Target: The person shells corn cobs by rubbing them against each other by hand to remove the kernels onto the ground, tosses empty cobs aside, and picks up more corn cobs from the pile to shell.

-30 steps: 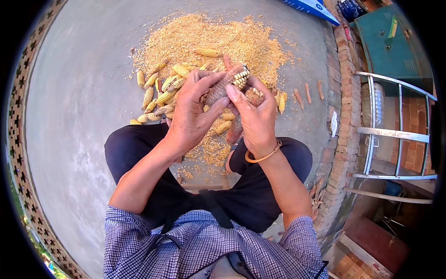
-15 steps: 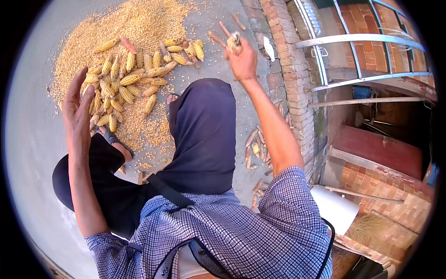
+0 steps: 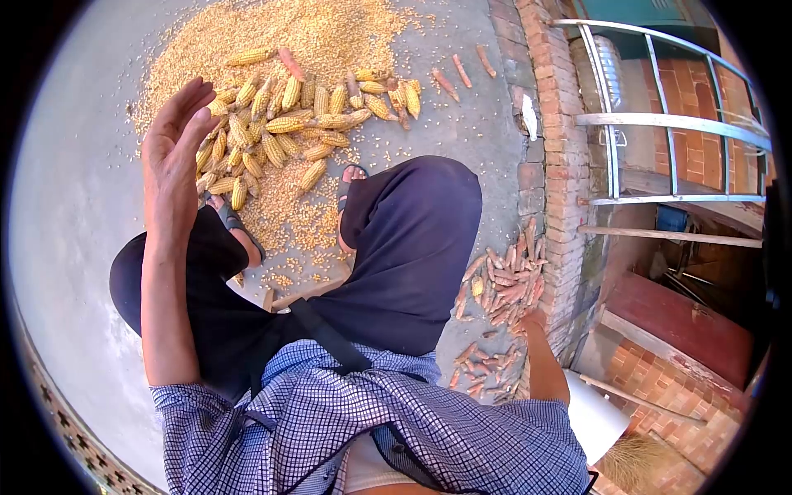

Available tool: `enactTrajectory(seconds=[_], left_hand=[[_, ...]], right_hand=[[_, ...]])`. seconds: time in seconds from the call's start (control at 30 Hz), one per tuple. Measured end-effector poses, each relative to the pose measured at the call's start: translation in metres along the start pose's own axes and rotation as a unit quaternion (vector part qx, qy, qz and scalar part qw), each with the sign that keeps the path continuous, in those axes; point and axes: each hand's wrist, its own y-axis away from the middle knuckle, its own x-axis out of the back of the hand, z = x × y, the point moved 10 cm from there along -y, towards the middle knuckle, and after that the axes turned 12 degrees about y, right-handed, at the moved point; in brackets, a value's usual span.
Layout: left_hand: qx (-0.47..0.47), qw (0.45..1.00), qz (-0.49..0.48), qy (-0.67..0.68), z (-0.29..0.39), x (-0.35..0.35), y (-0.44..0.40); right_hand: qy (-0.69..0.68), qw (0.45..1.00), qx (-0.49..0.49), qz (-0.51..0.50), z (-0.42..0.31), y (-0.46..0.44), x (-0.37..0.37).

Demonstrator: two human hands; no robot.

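My left hand (image 3: pixel 176 136) is raised at the left with its fingers stretched and thumb apart, holding nothing. Below and beside it lies a heap of yellow corn cobs (image 3: pixel 272 132), with loose corn kernels (image 3: pixel 330 33) spread around and behind them. My right hand (image 3: pixel 535 320) reaches out low to the right, by a pile of bare reddish cobs (image 3: pixel 511 280) against the brick edge. Its fingers are mostly out of sight, so whether it holds anything does not show. More stripped cobs (image 3: pixel 487 367) are scattered nearer to me.
A low brick edge (image 3: pixel 561 148) runs along the right side. Beyond it are a metal ladder-like frame (image 3: pixel 672 121), a wooden pole (image 3: pixel 668 237) and a white cylinder (image 3: pixel 590 417). A few bare cobs (image 3: pixel 462 71) lie on the concrete floor (image 3: pixel 91 181) at the back.
My right hand has swung from the upper middle, where it held a cob, down to the bare-cob pile. My left hand stays raised; the view has shifted left.
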Motion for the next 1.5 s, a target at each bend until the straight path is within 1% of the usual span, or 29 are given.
enactTrajectory(seconds=[0.03,0.1,0.2,0.23,0.27,0.3,0.37,0.4,0.47,0.53,0.6,0.67,0.73,0.8,0.83,0.97,1.07,1.17,1.27,1.33,1.37,1.47,1.5], left_hand=[[0.0,1.0,-0.001,0.004,-0.001,0.0,0.0],[0.001,1.0,0.0,0.008,0.0,0.001,0.0],[0.008,1.0,-0.001,0.01,0.0,0.001,0.001],[0.01,1.0,0.001,0.01,-0.003,0.004,0.0],[0.014,1.0,0.001,0.006,-0.004,0.008,0.0],[0.014,1.0,0.003,0.001,-0.005,0.011,-0.001],[0.013,1.0,0.011,-0.001,-0.009,0.014,-0.003],[0.015,1.0,0.011,-0.001,-0.01,0.014,-0.002],[0.015,1.0,0.015,-0.005,-0.005,0.012,-0.002],[0.01,1.0,0.023,-0.003,-0.005,0.013,-0.001],[0.002,0.999,0.033,0.009,-0.004,0.013,-0.002],[0.001,1.0,0.028,0.007,-0.004,0.011,-0.003],[0.012,0.999,0.031,-0.007,-0.005,0.013,0.0],[0.013,0.999,0.035,-0.02,-0.003,0.008,0.0],[0.016,0.999,0.04,-0.011,-0.001,0.006,0.001],[0.034,0.999,0.037,0.001,-0.007,0.001,0.002],[0.056,0.998,0.028,0.002,-0.013,-0.008,0.004],[0.072,0.997,0.02,0.004,-0.018,-0.014,0.003],[0.096,0.995,0.016,-0.005,-0.024,-0.018,0.0],[0.116,0.993,0.01,-0.01,-0.031,-0.017,0.001],[0.117,0.993,0.025,0.003,-0.033,-0.018,0.001],[0.136,0.99,0.016,0.019,-0.038,-0.021,0.001],[0.143,0.989,0.024,0.018,-0.038,-0.025,0.001]], right_hand=[[-0.001,0.984,0.036,0.175,-0.025,-0.024,0.024],[-0.084,0.971,0.07,0.212,-0.105,0.005,0.088],[-0.096,0.921,0.234,0.296,-0.249,0.017,0.147],[-0.13,0.886,0.31,0.318,-0.295,0.035,0.165],[-0.135,0.878,0.342,0.308,-0.334,0.058,0.181],[-0.251,0.851,0.384,0.256,-0.373,0.028,0.169],[-0.302,0.823,0.426,0.222,-0.424,0.04,0.18],[-0.242,0.835,0.434,0.238,-0.438,0.101,0.206],[-0.215,0.81,0.483,0.255,-0.458,0.159,0.226],[-0.203,0.807,0.498,0.246,-0.486,0.157,0.218],[-0.207,0.828,0.476,0.214,-0.526,0.11,0.197],[-0.179,0.83,0.474,0.234,-0.546,0.107,0.194],[-0.162,0.836,0.465,0.241,-0.559,0.099,0.174],[-0.164,0.842,0.444,0.258,-0.571,0.084,0.173],[-0.134,0.841,0.445,0.277,-0.576,0.079,0.175],[-0.167,0.857,0.404,0.272,-0.58,0.059,0.195],[-0.196,0.859,0.402,0.251,-0.588,0.043,0.204],[-0.2,0.86,0.39,0.262,-0.598,0.032,0.215],[-0.222,0.851,0.412,0.239,-0.614,0.028,0.219],[-0.228,0.837,0.405,0.288,-0.618,0.022,0.224],[-0.231,0.829,0.401,0.314,-0.619,0.019,0.229],[-0.308,0.809,0.378,0.327,-0.619,0.0,0.25],[-0.292,0.795,0.398,0.352,-0.621,0.004,0.257]])
